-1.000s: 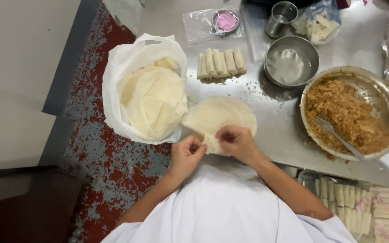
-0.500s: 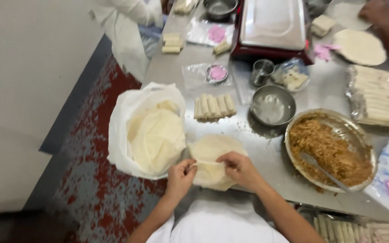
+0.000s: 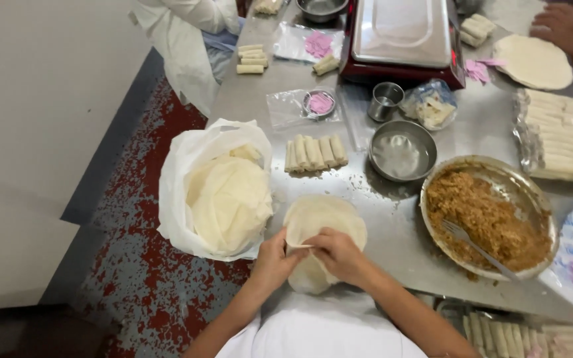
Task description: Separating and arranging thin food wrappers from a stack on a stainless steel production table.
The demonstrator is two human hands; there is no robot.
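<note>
A round pale wrapper (image 3: 329, 219) lies on the steel table (image 3: 392, 212) right in front of me. My left hand (image 3: 274, 260) and my right hand (image 3: 336, 253) both pinch its near edge, which is folded up over the middle. Left of it, a white plastic bag (image 3: 180, 172) holds a stack of wrappers (image 3: 230, 202). Several finished rolls (image 3: 314, 152) lie in a row just beyond the wrapper. A wide metal bowl of brown filling (image 3: 482, 215) with a fork (image 3: 475, 244) in it stands to the right.
A small steel bowl (image 3: 402, 151) and a metal cup (image 3: 386, 99) stand behind the rolls, by a red scale (image 3: 402, 36). More rolls lie wrapped at the right (image 3: 562, 136) and far left (image 3: 250, 59). Another person's hand (image 3: 558, 26) rests by a wrapper (image 3: 532, 61).
The view has pulled back and tilted up, showing the far end of the table. My hands have folded the wrapper's near edge further over itself.
</note>
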